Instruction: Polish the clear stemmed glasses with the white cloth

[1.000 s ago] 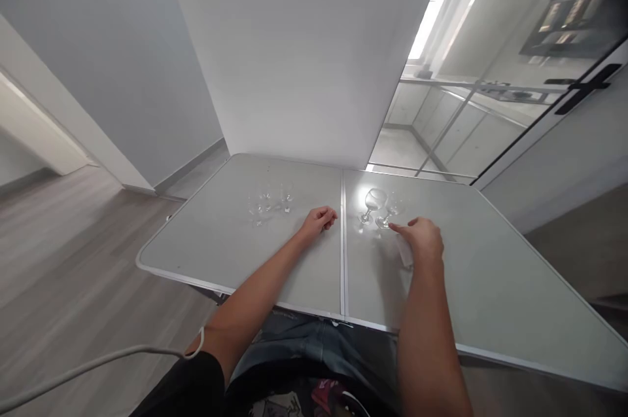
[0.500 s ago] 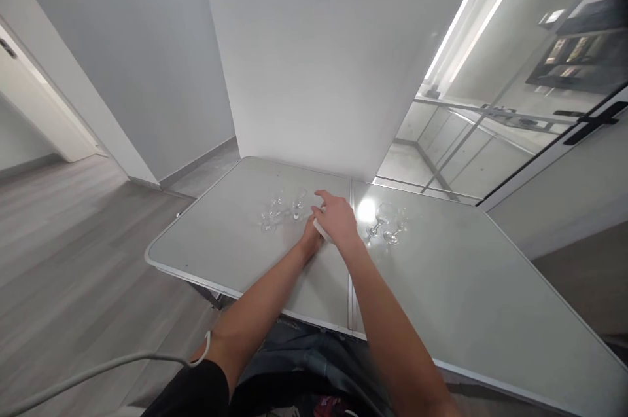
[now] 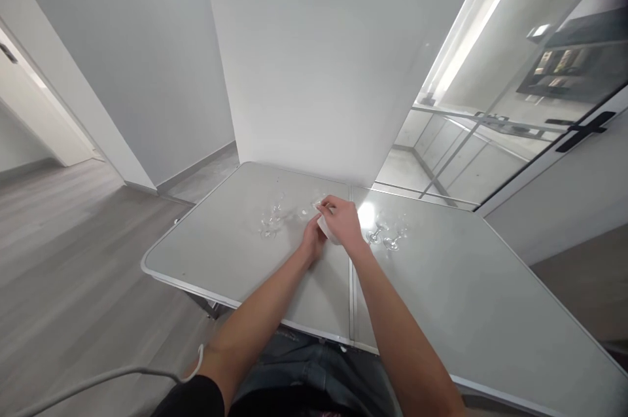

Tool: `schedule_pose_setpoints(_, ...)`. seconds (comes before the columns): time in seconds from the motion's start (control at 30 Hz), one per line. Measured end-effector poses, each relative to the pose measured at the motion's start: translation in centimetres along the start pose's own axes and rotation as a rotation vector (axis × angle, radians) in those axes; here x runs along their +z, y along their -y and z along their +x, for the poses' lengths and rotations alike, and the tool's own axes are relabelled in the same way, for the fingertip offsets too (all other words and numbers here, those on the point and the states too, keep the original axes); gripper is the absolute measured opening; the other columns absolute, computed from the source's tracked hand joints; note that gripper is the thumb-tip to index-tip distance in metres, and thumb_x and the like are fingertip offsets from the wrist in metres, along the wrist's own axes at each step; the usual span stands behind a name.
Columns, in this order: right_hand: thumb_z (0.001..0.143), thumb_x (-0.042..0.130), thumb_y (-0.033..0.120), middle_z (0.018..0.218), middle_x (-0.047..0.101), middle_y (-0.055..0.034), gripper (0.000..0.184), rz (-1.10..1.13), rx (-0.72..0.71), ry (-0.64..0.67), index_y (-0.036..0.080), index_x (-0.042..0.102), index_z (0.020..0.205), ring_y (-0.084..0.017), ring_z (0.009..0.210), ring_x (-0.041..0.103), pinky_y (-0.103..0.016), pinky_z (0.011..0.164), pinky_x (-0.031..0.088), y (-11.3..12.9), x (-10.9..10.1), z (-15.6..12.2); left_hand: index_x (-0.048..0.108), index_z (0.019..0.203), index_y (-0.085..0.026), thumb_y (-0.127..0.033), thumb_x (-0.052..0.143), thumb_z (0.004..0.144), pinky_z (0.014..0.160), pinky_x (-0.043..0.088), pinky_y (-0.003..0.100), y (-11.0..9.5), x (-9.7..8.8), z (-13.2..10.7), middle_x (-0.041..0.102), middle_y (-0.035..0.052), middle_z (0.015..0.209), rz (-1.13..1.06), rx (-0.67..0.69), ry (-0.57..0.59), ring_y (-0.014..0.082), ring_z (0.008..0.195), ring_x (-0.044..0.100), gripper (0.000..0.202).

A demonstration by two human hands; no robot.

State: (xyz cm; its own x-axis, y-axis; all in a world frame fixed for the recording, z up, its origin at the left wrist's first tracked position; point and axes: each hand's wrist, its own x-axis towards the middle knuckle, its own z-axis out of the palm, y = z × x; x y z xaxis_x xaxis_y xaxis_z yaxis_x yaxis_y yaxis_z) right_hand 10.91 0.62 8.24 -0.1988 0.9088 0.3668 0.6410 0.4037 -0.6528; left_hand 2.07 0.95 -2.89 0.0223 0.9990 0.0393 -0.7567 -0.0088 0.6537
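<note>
My left hand (image 3: 313, 237) is closed around a white cloth (image 3: 328, 230), part of which shows beneath my right palm. My right hand (image 3: 341, 217) reaches across above it, thumb and fingers pinched at the edge of a clear stemmed glass (image 3: 305, 212). That glass looks tilted, and its outline is hard to make out against the table. Left of my hands, several more clear stemmed glasses (image 3: 269, 224) stand close together. To the right, past the table's seam, two stemmed glasses (image 3: 391, 241) stand beside a bright reflection.
The light grey folding table (image 3: 220, 260) has a metal rim and a central seam (image 3: 352, 299). A white wall (image 3: 314, 90) rises behind it. A glazed door with a black handle (image 3: 583, 131) is at right. A pale cable (image 3: 132, 371) hangs by my left arm.
My right hand's fingers have gone from spread to pinched at a glass. That glass has shifted toward my hands and tilted. The view has moved slightly.
</note>
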Motion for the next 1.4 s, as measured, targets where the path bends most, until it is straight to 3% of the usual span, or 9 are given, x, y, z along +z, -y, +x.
schedule_pose_setpoints(0.1,0.087,0.065,0.041,0.084,0.075,-0.0021,0.020,0.219,-0.033,-0.114,0.023,0.072,0.083,-0.021,0.083,0.069,-0.032,0.080,0.049,-1.9,-2.5,-1.4,0.067,0.111,-0.020,-0.030,0.075,0.080,0.072,0.051,0.025,-0.9,0.6,-0.6,0.071,0.0057,0.111,-0.029,0.034,0.091,0.0153,0.090,0.067,0.034)
schedule_pose_setpoints(0.23,0.084,0.068,0.040,0.084,0.076,-0.0033,0.020,0.381,-0.050,-0.052,0.021,0.074,0.083,-0.021,0.082,0.069,-0.033,0.081,0.050,-4.0,-4.2,-3.0,0.062,0.125,-0.027,-0.052,0.071,0.086,0.078,0.054,0.029,-1.4,1.0,-1.2,0.064,0.0070,0.132,-0.073,0.005,0.159,0.0190,0.106,0.065,0.047)
schedule_pose_setpoints(0.4,0.083,0.069,0.034,0.084,0.077,-0.0019,0.014,0.420,-0.099,0.078,0.023,0.076,0.088,-0.021,0.080,0.070,-0.034,0.081,0.051,-5.5,-3.8,-4.5,0.063,0.121,-0.024,-0.057,0.074,0.082,0.081,0.056,0.031,-1.1,0.6,-1.2,0.067,0.0080,0.122,-0.002,0.033,0.152,0.0186,0.099,0.068,0.052)
schedule_pose_setpoints(0.6,0.079,0.075,0.040,0.092,0.075,-0.0038,0.021,0.543,-0.048,0.051,0.023,0.075,0.091,-0.021,0.089,0.068,-0.034,0.084,0.051,-6.6,-3.6,-5.0,0.066,0.118,-0.024,-0.051,0.073,0.085,0.079,0.058,0.029,-1.7,0.7,-1.0,0.069,0.0071,0.119,0.073,0.051,0.120,0.0179,0.099,0.069,0.044)
schedule_pose_setpoints(0.77,0.084,0.064,0.035,0.106,0.062,-0.0015,0.031,0.777,0.011,0.045,0.026,0.066,0.113,-0.013,0.074,0.056,-0.027,0.067,0.046,-7.1,-4.4,-6.0,0.067,0.117,-0.024,-0.041,0.071,0.088,0.089,0.057,0.032,-2.5,0.6,-0.9,0.067,0.0064,0.127,0.067,0.048,0.110,0.0195,0.108,0.068,0.033)
schedule_pose_setpoints(0.87,0.074,0.058,0.022,0.104,0.055,0.0003,0.043,0.887,-0.003,0.118,0.026,0.061,0.117,-0.011,0.067,0.049,-0.024,0.060,0.039,-6.9,-4.7,-6.5,0.067,0.118,-0.025,-0.036,0.070,0.089,0.093,0.055,0.033,-2.7,0.3,-0.9,0.066,0.0064,0.130,0.047,0.066,0.080,0.0198,0.113,0.067,0.031)
schedule_pose_setpoints(1.0,0.061,0.054,0.015,0.095,0.055,0.0011,0.052,0.834,0.027,0.057,0.023,0.062,0.112,-0.013,0.071,0.048,-0.023,0.061,0.037,-6.8,-4.2,-6.3,0.067,0.118,-0.025,-0.036,0.070,0.089,0.095,0.054,0.033,-2.9,0.1,-0.8,0.066,0.0064,0.132,0.060,0.067,0.070,0.0198,0.113,0.067,0.032)
schedule_pose_setpoints(1.2,0.075,0.063,0.034,0.080,0.055,0.0023,0.019,0.711,0.070,-0.088,0.022,0.056,0.089,-0.017,0.076,0.052,-0.027,0.070,0.042,-7.2,-3.7,-5.6,0.068,0.115,-0.026,-0.039,0.071,0.087,0.084,0.057,0.028,-3.2,0.1,-1.0,0.068,0.0060,0.129,0.094,0.104,0.064,0.0175,0.106,0.069,0.031)
schedule_pose_setpoints(1.4,0.085,0.058,0.043,0.064,0.040,0.0059,0.032,0.419,0.219,-0.356,0.024,0.038,0.070,-0.014,0.062,0.036,-0.026,0.059,0.031,-6.9,-2.7,-6.0,0.069,0.113,-0.027,-0.042,0.075,0.084,0.078,0.057,0.027,-3.7,0.2,-0.8,0.070,0.0060,0.123,0.124,0.251,0.005,0.0178,0.103,0.069,0.033)
